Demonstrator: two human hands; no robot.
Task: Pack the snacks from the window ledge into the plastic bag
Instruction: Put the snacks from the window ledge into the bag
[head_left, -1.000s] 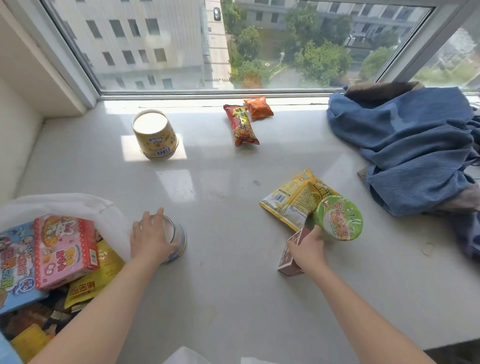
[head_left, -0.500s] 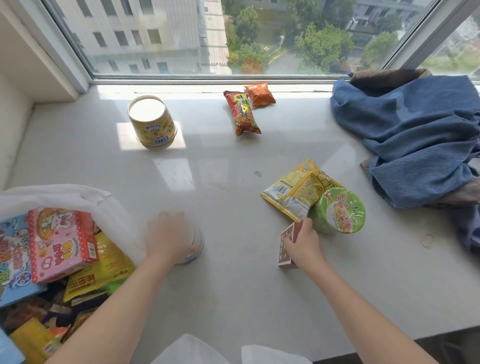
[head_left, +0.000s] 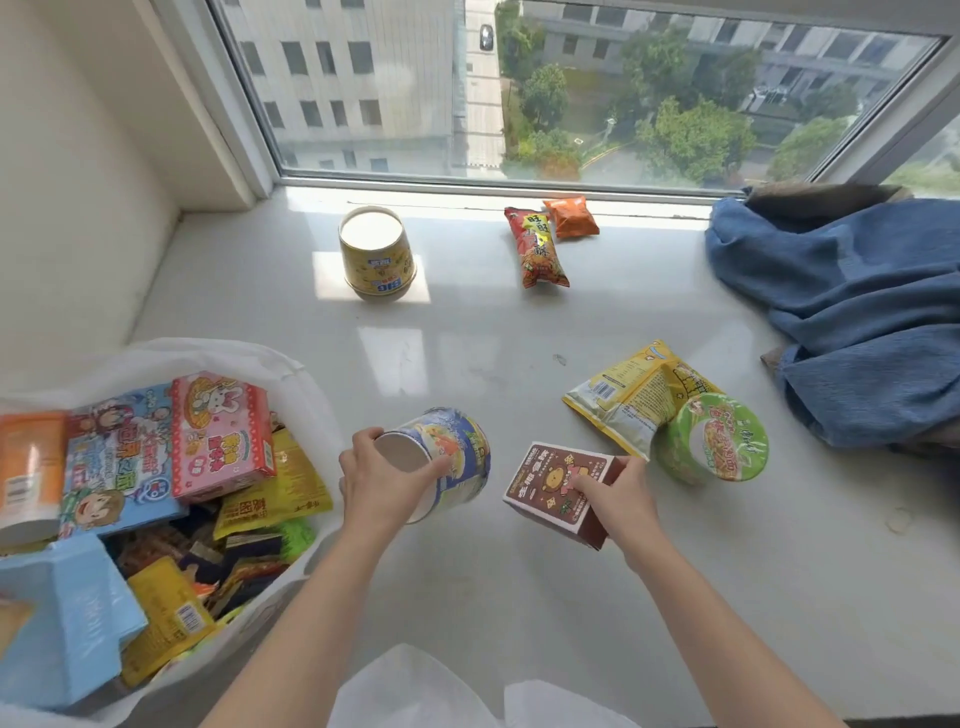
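Currently in grip: left hand (head_left: 379, 480) clasps a blue noodle cup (head_left: 452, 457), tipped; right hand (head_left: 618, 493) pinches a brown box (head_left: 556, 486). Both lifted, apparently clear of the window ledge (head_left: 467, 364).
Packed: plastic bag (head_left: 291, 379), left, already crowded with snacks.
Outstanding: green cup (head_left: 719, 441), yellow packet (head_left: 628, 395), yellow tub (head_left: 376, 257), red packet (head_left: 537, 249), orange packet (head_left: 571, 217).

Snacks half packed, bag already stuffed

White plastic bag (head_left: 291, 384) sits open at left, full of boxes; blue cup (head_left: 457, 457) and brown box (head_left: 556, 486) are lifted, green cup (head_left: 717, 441) tipped on yellow packet (head_left: 623, 395).
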